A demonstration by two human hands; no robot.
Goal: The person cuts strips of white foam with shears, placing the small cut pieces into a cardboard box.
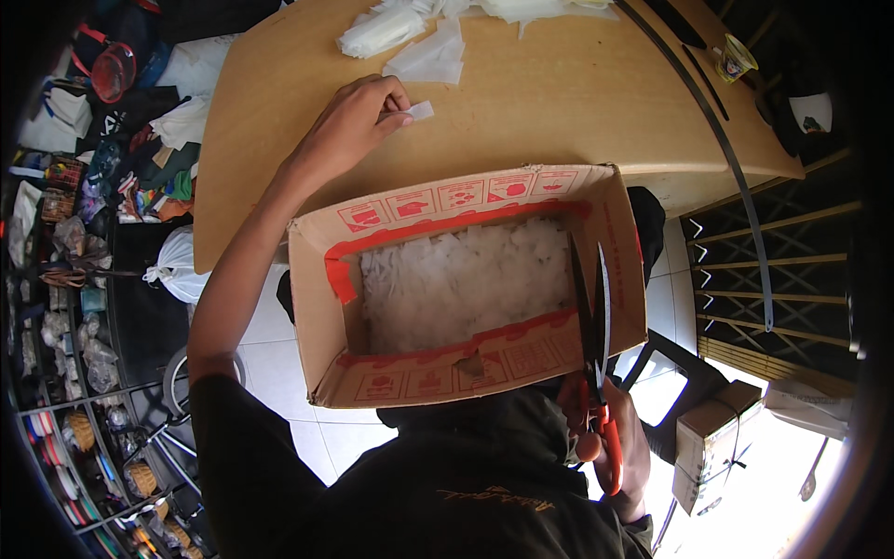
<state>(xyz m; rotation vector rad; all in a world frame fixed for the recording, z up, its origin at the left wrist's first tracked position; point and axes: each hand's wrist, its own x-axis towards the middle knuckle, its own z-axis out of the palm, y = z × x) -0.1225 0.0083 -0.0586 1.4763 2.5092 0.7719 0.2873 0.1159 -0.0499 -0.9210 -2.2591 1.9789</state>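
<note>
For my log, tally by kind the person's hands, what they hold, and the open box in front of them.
Hands: 2 (left hand, right hand)
Red-handled scissors: 1 pair
White strip: 1
Cardboard box: 1
Total: 5

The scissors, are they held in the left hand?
No, the scissors are in the right hand, while the left hand holds a white strip.

Left hand [358, 112] well ahead of the right, back up, thumb [397, 120] pressed to curled fingers [391, 90]. Bare left forearm [244, 270] stretched out behind it. Right hand [631, 438] nearer the torso [391, 484], gripping, partly hidden.
</note>
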